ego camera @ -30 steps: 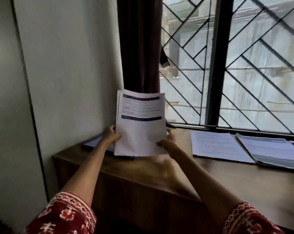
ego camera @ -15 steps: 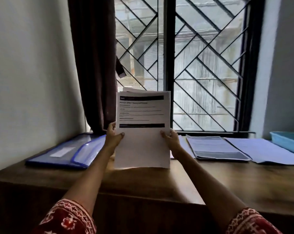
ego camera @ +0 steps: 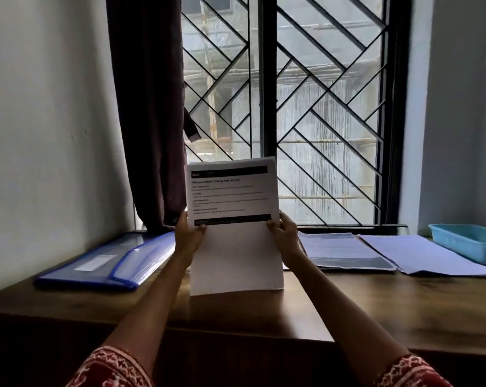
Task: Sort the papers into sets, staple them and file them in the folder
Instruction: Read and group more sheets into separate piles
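Note:
A stack of printed white papers (ego camera: pixel 236 247) stands upright on its bottom edge on the wooden table (ego camera: pixel 375 308). My left hand (ego camera: pixel 189 236) grips its left edge and my right hand (ego camera: pixel 285 236) grips its right edge, thumbs on the front sheet. The top page has black bars and lines of text. A blue plastic folder (ego camera: pixel 105 263) lies flat on the table to the left. Two more paper sets lie flat to the right: one with a dark bar (ego camera: pixel 345 251) and a plain one (ego camera: pixel 420 255). No stapler shows.
A light blue plastic tray (ego camera: pixel 470 241) sits at the far right of the table. Behind the table is a barred window (ego camera: pixel 306 107) with a dark curtain (ego camera: pixel 147 107) on its left. White walls close both sides.
My view swung right, bringing the tray and the whole folder into sight. The paper stack moved from over the folder to the table's middle and now stands straight between both hands.

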Demonstrator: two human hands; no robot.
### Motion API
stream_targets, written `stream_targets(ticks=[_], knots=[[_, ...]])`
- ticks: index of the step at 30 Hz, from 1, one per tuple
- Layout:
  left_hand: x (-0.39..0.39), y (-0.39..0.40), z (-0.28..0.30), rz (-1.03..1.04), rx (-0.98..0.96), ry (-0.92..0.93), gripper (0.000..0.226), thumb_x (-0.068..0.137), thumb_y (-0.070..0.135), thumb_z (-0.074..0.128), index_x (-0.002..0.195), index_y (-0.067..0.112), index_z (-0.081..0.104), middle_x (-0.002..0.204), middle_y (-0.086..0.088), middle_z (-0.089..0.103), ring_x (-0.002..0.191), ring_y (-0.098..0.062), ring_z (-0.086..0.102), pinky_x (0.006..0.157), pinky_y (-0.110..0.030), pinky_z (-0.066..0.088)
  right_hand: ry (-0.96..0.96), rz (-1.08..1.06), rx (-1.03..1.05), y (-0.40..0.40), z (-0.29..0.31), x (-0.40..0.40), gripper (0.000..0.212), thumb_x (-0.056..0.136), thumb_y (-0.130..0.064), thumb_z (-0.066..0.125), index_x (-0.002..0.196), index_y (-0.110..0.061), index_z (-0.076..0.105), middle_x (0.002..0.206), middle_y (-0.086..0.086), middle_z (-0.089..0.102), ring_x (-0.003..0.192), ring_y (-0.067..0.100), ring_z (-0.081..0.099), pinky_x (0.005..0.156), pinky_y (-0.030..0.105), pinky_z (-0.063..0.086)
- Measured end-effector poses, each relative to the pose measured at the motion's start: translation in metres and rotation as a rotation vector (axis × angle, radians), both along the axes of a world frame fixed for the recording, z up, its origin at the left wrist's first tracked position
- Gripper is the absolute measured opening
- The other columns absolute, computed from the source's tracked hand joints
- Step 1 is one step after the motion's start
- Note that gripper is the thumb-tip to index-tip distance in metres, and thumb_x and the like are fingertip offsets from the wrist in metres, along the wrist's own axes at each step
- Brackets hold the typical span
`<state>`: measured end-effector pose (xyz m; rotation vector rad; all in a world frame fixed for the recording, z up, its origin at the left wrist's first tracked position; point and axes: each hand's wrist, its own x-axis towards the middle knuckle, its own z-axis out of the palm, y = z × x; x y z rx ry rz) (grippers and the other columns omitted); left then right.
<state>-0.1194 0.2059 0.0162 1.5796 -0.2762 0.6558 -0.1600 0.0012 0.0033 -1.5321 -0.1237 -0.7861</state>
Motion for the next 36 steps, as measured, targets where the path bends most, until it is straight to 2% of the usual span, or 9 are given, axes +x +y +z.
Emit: stream_targets(ticks=[3,6,9,12,15,18,28,32,36], knots=[[-0.007,-0.004,0.004,0.011,-0.002,-0.024,0.040,0.083,-0.007,0.056,0.122,0.001,0.050,0.118,-0.017,0.059,0.108,-0.027,0.055,0.086,-0.027,0.041,-0.025,-0.032,0.015,0.007,0.003,-0.003,0.016,0.089,0.001,0.049,0.094,-0.010,0.059,0.083,0.009,0.060,0.071,0.017,0.052,0.063,0.029,0.043],[-0.011,-0.005,0.012,0.040,-0.005,-0.033,0.036,0.085,-0.007,0.053,0.120,-0.001,0.050,0.117,-0.019,0.059,0.106,-0.028,0.055,0.083,-0.025,0.039,-0.031,-0.069,0.036,0.011,0.010,-0.004,0.013,0.088,0.002,0.050,0.086,-0.008,0.057,0.077,0.010,0.056,0.066,0.015,0.047,0.057,0.025,0.038],[-0.014,-0.004,0.018,0.071,0.010,-0.062,0.032,0.084,-0.004,0.055,0.116,-0.003,0.050,0.113,-0.019,0.059,0.097,-0.024,0.056,0.078,-0.025,0.039,-0.044,-0.060,0.044,0.012,0.015,-0.003,0.001,0.090,-0.008,0.058,0.090,-0.007,0.057,0.082,0.010,0.058,0.073,0.018,0.052,0.063,0.032,0.045],[-0.013,-0.005,0.019,0.112,0.002,-0.091,0.033,0.083,-0.003,0.057,0.116,-0.004,0.051,0.114,-0.021,0.060,0.104,-0.032,0.057,0.081,-0.029,0.042,-0.036,-0.081,0.024,0.014,0.016,-0.004,0.016,0.089,-0.016,0.062,0.097,-0.003,0.058,0.086,0.007,0.060,0.076,0.018,0.056,0.068,0.034,0.049],[-0.016,-0.011,0.016,0.130,0.014,-0.091,0.033,0.087,-0.002,0.055,0.119,-0.005,0.048,0.118,-0.021,0.058,0.109,-0.032,0.054,0.084,-0.028,0.040,-0.023,-0.098,0.020,0.016,0.014,-0.001,0.014,0.089,-0.015,0.061,0.099,-0.006,0.058,0.091,0.009,0.061,0.080,0.020,0.058,0.070,0.035,0.051],[-0.017,-0.015,0.012,0.129,0.025,-0.079,0.035,0.088,-0.002,0.050,0.122,-0.005,0.045,0.122,-0.021,0.055,0.112,-0.033,0.052,0.087,-0.028,0.039,0.004,-0.130,-0.007,0.017,0.011,-0.002,0.018,0.088,-0.008,0.059,0.105,-0.003,0.059,0.094,0.009,0.061,0.083,0.021,0.057,0.068,0.028,0.049],[-0.027,-0.009,0.044,0.125,0.034,-0.110,0.031,0.088,-0.002,0.050,0.119,-0.004,0.047,0.120,-0.019,0.057,0.109,-0.029,0.054,0.086,-0.027,0.039,0.001,-0.166,-0.011,0.021,0.040,-0.005,0.018,0.084,-0.004,0.060,0.102,-0.004,0.063,0.087,0.004,0.061,0.079,0.018,0.055,0.068,0.026,0.044],[-0.024,-0.008,0.020,0.122,0.057,-0.046,0.033,0.088,0.000,0.050,0.121,-0.003,0.046,0.122,-0.019,0.056,0.112,-0.031,0.053,0.087,-0.029,0.039,0.041,-0.151,-0.007,0.023,0.016,-0.006,0.017,0.084,-0.003,0.059,0.101,-0.005,0.063,0.088,0.006,0.061,0.080,0.020,0.056,0.068,0.026,0.045],[-0.019,-0.006,-0.021,0.113,0.083,0.125,0.041,0.091,0.005,0.051,0.130,0.001,0.043,0.128,-0.019,0.053,0.117,-0.034,0.050,0.094,-0.037,0.040,0.187,-0.137,-0.038,0.020,-0.016,-0.005,0.024,0.085,-0.008,0.059,0.108,-0.007,0.062,0.096,0.008,0.065,0.086,0.022,0.059,0.071,0.026,0.044]])
